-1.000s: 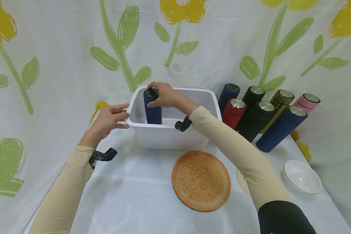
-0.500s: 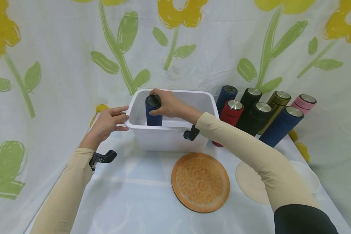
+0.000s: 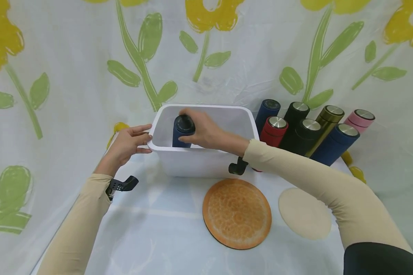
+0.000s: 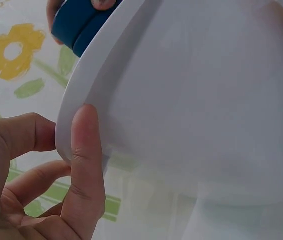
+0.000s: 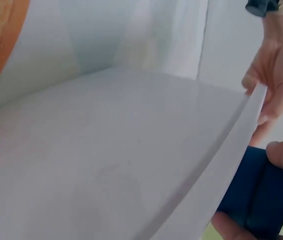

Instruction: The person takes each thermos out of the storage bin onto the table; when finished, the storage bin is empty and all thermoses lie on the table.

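A white plastic bin (image 3: 199,163) stands on the table near the back. My right hand (image 3: 206,131) reaches over its near side and grips a dark blue thermos bottle (image 3: 181,139) by its black-topped lid end. The bottle is upright inside the bin's left part; the near wall hides its lower end, so I cannot tell whether it touches the floor of the bin. At the bin's left end, my left hand (image 3: 126,144) pinches the rim, thumb and fingers on either side of it. The left wrist view shows this rim (image 4: 74,107) between its fingers.
Right of the bin several thermos bottles stand close together, among them a red one (image 3: 273,131), a gold one (image 3: 328,116), a pink one (image 3: 359,120) and a blue one (image 3: 335,145). A round orange-brown mat (image 3: 236,214) and a beige disc (image 3: 304,214) lie in front.
The thermos bottle has gone lower into the bin and shifted slightly right, still in my right hand. My right forearm has swung right and down, uncovering the beige disc. My left hand keeps its place.
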`<state>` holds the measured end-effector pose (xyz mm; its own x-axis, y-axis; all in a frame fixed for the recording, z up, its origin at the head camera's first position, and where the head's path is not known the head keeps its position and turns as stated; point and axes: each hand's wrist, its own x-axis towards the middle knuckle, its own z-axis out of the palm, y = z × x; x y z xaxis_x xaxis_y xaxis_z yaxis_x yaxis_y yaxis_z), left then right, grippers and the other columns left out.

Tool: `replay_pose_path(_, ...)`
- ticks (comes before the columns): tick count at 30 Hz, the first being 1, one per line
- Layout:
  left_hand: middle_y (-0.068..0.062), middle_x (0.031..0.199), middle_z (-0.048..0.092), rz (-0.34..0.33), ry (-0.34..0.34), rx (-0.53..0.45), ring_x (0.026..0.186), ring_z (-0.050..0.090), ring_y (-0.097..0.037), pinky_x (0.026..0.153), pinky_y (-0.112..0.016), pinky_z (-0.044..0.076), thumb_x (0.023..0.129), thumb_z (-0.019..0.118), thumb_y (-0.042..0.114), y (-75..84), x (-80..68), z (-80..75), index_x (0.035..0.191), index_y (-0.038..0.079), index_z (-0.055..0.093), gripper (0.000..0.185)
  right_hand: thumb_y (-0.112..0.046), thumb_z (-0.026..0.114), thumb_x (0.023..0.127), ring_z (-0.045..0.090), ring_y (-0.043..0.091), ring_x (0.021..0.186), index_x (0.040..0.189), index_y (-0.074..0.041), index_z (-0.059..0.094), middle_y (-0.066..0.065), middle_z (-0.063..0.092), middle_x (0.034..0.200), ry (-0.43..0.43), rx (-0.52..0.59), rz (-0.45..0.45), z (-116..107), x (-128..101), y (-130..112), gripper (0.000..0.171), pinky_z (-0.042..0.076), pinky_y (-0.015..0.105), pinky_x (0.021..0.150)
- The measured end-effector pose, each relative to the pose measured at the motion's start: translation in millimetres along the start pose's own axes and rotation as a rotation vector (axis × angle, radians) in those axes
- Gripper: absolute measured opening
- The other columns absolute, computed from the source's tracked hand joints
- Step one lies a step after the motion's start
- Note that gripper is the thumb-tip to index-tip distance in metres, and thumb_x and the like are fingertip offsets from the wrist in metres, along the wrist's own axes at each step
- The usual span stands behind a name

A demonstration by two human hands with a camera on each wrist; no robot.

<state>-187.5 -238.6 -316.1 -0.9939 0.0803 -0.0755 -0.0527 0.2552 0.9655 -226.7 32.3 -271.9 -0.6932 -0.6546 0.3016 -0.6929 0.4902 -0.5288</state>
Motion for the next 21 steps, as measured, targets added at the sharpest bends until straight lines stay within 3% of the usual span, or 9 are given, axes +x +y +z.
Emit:
replay_pose_path(6, -0.026, 0.135, 0.055, -0.004, -0.004, -0.021, 0.090, 0.069, -0.019, 0.077, -0.034, 0.061, 0.099, 0.062, 0.010, 1.1, 0.3, -0.6, 0.151, 0.008, 0.044, 0.055, -0.020, 0.086, 0.080, 0.059, 0.017, 0.107, 0.134, -0.006, 0.052, 0.008, 0.062, 0.123, 0.066, 0.001, 0.000, -4, -17, -6, 0.065, 0.049, 0.025, 0.093)
replay_pose_path(11, -0.025, 0.134, 0.055, -0.005, -0.013, -0.039, 0.089, 0.070, -0.017, 0.077, -0.034, 0.061, 0.099, 0.062, 0.010, 0.4, 0.3, 0.0, 0.151, 0.007, 0.044, 0.055, -0.016, 0.087, 0.078, 0.060, 0.018, 0.110, 0.136, -0.005, 0.052, 0.009, 0.061, 0.127, 0.162, -0.006, -0.051, -8, -35, -7, 0.069, 0.050, 0.028, 0.095)
replay_pose_path(21, -0.026, 0.133, 0.056, 0.004, -0.014, -0.075, 0.087, 0.070, -0.016, 0.076, -0.034, 0.061, 0.098, 0.063, 0.009, -0.4, 1.0, -1.3, 0.151, 0.006, 0.044, 0.055, -0.007, 0.087, 0.076, 0.063, 0.016, 0.104, 0.135, -0.001, 0.051, 0.010, 0.064, 0.121, 0.363, 0.036, -0.192, -36, -65, -7, 0.069, 0.059, 0.028, 0.079)
